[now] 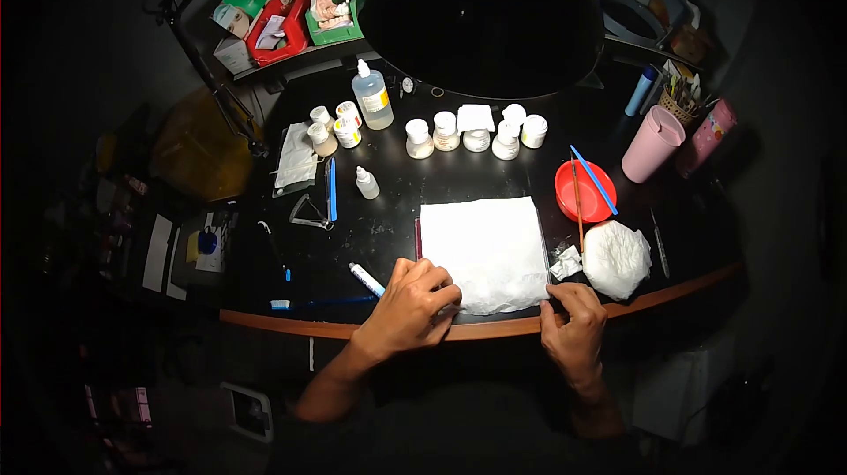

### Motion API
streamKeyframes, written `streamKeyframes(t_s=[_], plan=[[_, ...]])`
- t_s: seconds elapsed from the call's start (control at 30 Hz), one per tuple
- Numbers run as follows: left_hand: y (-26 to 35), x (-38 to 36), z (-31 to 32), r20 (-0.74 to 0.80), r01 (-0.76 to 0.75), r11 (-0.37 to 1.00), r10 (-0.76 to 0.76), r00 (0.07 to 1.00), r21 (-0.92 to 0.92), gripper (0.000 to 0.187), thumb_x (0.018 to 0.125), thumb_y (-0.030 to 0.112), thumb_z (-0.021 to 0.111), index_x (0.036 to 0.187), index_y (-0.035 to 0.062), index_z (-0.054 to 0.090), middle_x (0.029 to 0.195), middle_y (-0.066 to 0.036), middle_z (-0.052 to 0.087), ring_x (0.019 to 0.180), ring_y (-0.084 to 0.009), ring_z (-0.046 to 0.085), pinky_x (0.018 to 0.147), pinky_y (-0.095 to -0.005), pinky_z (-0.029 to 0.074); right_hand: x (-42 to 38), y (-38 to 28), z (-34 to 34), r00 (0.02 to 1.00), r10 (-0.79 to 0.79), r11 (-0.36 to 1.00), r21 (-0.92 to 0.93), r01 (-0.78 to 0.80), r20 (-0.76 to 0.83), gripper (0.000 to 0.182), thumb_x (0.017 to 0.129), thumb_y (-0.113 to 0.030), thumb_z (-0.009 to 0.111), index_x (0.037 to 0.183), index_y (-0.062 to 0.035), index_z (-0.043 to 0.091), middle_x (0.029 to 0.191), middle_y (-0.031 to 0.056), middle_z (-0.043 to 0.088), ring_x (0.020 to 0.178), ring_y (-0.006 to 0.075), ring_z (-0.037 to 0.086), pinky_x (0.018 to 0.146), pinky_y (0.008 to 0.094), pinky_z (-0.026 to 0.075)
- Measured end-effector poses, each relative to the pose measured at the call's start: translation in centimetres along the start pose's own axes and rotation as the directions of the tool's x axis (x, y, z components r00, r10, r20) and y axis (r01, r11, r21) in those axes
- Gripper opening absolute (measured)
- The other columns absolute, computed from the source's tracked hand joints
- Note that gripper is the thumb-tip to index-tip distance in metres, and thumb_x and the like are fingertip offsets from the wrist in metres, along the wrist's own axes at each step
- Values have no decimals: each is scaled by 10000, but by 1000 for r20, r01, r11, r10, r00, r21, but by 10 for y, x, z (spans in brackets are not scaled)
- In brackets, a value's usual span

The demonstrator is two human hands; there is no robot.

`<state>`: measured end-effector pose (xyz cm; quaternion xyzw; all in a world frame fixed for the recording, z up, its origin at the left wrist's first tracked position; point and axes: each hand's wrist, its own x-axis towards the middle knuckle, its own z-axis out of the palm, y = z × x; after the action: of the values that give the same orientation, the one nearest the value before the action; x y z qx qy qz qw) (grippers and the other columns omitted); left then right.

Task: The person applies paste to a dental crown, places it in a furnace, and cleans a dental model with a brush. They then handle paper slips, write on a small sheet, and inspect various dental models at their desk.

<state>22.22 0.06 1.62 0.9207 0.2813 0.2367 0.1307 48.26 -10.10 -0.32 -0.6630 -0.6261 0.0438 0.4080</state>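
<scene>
A white paper sheet (483,250) lies over a flat dark-edged thing near the front edge of the black table. My left hand (413,306) is at the sheet's lower left corner, fingers curled in; what they hold, if anything, is hidden. At the lower right corner, my right hand (575,325) pinches the edge of the sheet between thumb and fingers. The front of the sheet looks crumpled. Just right of it are a small crumpled tissue (566,263) and a round white pad (616,261).
Behind the sheet stand several white jars (419,140) and a clear bottle (373,100). To the right are a red bowl (573,197) with two tools across it and a pink tumbler (653,144). A dark lamp shade (481,16) hangs overhead.
</scene>
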Motion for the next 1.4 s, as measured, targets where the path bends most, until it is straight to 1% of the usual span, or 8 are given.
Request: streamKeyframes(t_s=[0.23,0.67,1.0,1.07,1.17,1.27,1.33,1.4], plan=[[-6,2,0,-54,26,1000,-26,998,2,198,728,134,837,863,109,694,893,-19,621,867,-215,568,825,-378,375,8,-5,11,999,45,997,-62,-46,-16,280,747,14,738,1026,34,745,903,177,674,869,361,665,783,444,536],[-35,23,-10,-96,135,984,-124,988,117,273,691,170,870,889,121,689,881,-32,615,893,-235,567,862,-390,384,58,-18,37,997,-23,956,-292,42,69,286,774,-3,715,1058,19,728,890,202,649,868,387,668,790,472,544],[-58,37,-1,-181,173,960,-135,974,218,290,690,127,856,921,107,681,918,-53,617,931,-258,562,863,-413,392,85,-17,59,997,-8,936,-352,35,76,167,778,-6,708,942,19,689,893,223,654,863,413,677,774,493,551],[-52,34,-5,-186,211,959,-176,967,187,386,714,97,841,1067,106,685,965,-67,618,955,-257,569,868,-412,392,85,-16,62,997,-7,941,-338,31,71,273,776,13,678,1048,18,704,933,230,651,901,412,667,809,492,540],[-35,9,-30,-229,200,974,-172,958,106,461,727,60,802,1174,99,698,979,-83,618,959,-257,590,885,-401,405,75,-30,51,994,-109,952,-286,110,20,500,733,66,605,1226,46,687,1044,234,623,998,410,632,905,481,519],[-27,-47,-62,-366,289,957,-281,887,-33,389,723,-6,735,1104,78,726,982,-81,634,900,-239,601,827,-366,463,64,-47,48,969,-247,967,-66,247,-3,462,737,67,607,1193,65,686,1053,218,618,979,388,632,867,453,521],[-34,-94,-77,-512,402,897,-437,740,-185,317,719,-57,663,1007,49,742,983,-81,648,833,-205,601,736,-322,499,54,-68,52,965,-229,967,143,211,124,378,757,48,642,1131,57,701,1027,213,625,933,372,646,811,430,532],[-38,-135,-95,-607,628,772,-549,575,-103,265,740,-83,672,968,33,743,959,-77,648,812,-171,593,679,-292,493,47,-89,68,929,-326,929,240,281,173,231,801,-19,743,1027,14,714,920,173,643,818,338,657,725,418,536]])
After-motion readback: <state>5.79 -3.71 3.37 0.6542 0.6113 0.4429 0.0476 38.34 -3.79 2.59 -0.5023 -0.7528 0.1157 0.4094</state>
